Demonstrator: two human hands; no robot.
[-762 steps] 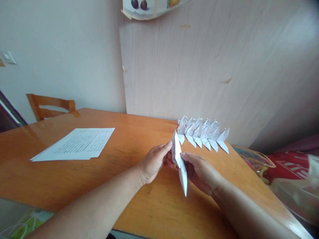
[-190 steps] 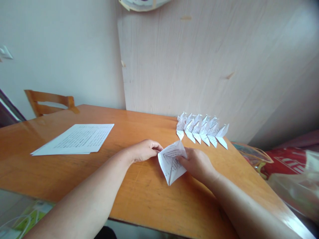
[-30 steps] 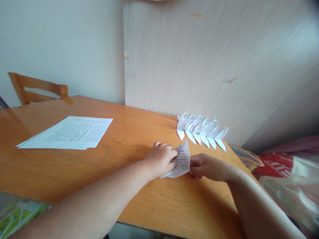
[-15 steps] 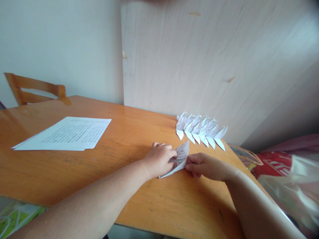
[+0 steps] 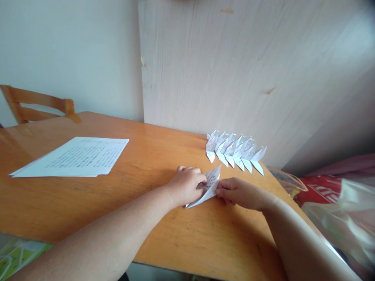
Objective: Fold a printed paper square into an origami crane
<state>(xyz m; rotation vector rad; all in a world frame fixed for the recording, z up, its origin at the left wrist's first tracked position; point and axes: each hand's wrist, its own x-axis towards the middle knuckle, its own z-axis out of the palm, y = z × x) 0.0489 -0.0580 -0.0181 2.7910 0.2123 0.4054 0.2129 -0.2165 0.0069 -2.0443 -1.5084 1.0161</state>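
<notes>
A folded sheet of printed paper point(image 5: 210, 187) stands partly raised on the wooden table, its flap leaning up between my hands. My left hand point(image 5: 187, 185) is closed on its left side, the fingertips tucked inside the fold and partly hidden. On the other side, my right hand point(image 5: 237, 193) pinches the paper's right edge between thumb and fingers. Beyond them, several folded paper pieces with pointed tips point(image 5: 231, 150) stand in close rows near the wall.
A stack of printed sheets point(image 5: 79, 158) lies on the left of the table point(image 5: 140, 152). A wooden chair point(image 5: 38, 102) stands behind the far left edge. Red and clear plastic bags point(image 5: 325, 191) sit beyond the right edge, and a green item point(image 5: 22, 257) is below the front left.
Over the last second the paper's near flap has folded upward and inward, with my right hand moving slightly left along with it. Earlier, the paper lay spread wider in my right hand.
</notes>
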